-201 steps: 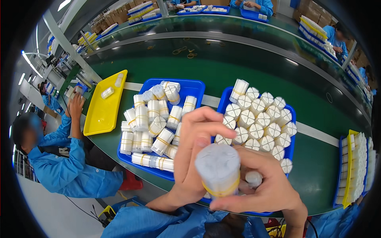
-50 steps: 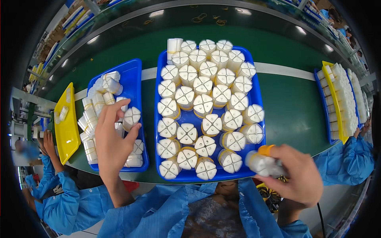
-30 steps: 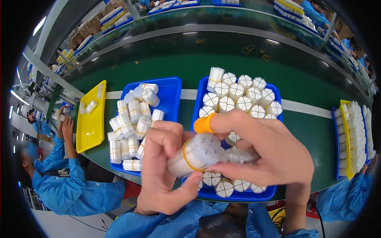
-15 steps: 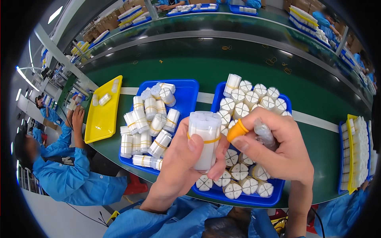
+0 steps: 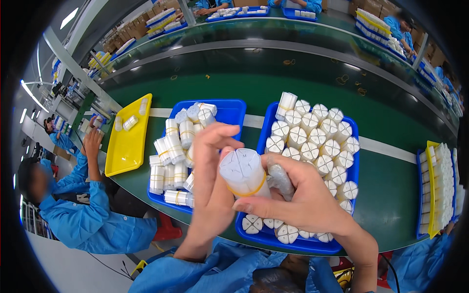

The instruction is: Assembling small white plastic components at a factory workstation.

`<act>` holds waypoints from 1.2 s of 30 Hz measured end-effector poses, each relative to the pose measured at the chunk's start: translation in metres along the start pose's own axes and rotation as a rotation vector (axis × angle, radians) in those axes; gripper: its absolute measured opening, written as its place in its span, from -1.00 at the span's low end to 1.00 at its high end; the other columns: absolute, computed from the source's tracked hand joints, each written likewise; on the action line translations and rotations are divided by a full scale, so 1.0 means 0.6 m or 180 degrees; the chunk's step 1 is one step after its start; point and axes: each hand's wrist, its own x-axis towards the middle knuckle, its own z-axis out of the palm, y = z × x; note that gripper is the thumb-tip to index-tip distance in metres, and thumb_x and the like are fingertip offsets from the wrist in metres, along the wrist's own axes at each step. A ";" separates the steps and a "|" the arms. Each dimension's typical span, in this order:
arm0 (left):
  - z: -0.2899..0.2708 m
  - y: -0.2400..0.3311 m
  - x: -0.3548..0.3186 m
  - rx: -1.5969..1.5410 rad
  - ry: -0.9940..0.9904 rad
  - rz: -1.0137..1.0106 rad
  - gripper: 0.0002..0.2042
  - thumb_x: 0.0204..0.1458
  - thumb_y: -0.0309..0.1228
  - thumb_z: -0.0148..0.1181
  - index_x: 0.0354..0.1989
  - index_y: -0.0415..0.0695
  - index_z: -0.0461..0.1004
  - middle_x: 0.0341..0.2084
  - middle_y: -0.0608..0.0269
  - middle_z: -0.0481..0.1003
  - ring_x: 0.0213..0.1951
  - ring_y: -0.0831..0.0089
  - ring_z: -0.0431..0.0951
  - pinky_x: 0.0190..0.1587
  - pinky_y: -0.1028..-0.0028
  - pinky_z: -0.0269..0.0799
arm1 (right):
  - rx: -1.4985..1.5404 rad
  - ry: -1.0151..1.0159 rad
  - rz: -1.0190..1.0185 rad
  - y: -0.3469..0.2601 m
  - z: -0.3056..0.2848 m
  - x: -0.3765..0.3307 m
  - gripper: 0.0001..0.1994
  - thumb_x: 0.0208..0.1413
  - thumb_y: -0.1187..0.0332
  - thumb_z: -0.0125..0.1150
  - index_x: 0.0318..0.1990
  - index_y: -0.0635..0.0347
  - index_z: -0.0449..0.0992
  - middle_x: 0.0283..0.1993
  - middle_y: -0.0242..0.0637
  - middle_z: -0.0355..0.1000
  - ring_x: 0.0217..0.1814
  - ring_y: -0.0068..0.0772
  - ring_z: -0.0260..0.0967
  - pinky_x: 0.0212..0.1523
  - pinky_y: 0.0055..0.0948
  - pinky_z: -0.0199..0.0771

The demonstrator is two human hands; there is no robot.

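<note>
Head view: right in the middle, up above the counter [image 5: 386,195], here's the pale bundle [image 5: 240,167], its grooved end tipped toward the camera.
Right hand: the right hand [image 5: 315,200] has it, thumb on the near side, fingers round the far side, gripping the bundle; clear plastic pieces [image 5: 280,181] are tucked into that same hand (a busy palm, that one).
Left hand: the left hand [image 5: 214,188] is just beside the bundle, fingers raised and loosely bent, gripping nothing I can see; whether it touches the bundle's far side, I cannot tell.
Yellow band: the band [image 5: 255,190] runs round the bundle's body, below the grooved end; good handling, I'd judge, means pressing inward evenly and keeping the thumb from rolling it off.
Grooved end: best kept facing the eyes, with the left fingers clear of the face so every wedge shows.
Clear pieces: a light tuck should do; squeeze them hard and the bundle's hold could loosen.
Left blue tray: the left blue tray [image 5: 228,110] carries banded bundles, many lying at odd angles.
Right blue tray: the right blue tray [image 5: 266,238] carries bundles mostly upright, wedge ends up.
</note>
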 end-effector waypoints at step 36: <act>-0.053 -0.024 -0.038 0.1075 -0.0414 -0.0139 -0.87 0.13 -0.49 0.01 -0.22 -0.27 0.39 -0.11 0.08 0.31 -0.07 0.34 0.34 0.06 0.40 0.24 | -0.0579 0.3017 -0.0151 0.042 -0.082 -0.297 -0.64 0.14 0.31 0.16 0.02 0.34 0.34 -0.34 -0.08 0.52 -0.57 -0.56 0.41 -0.53 -0.55 0.42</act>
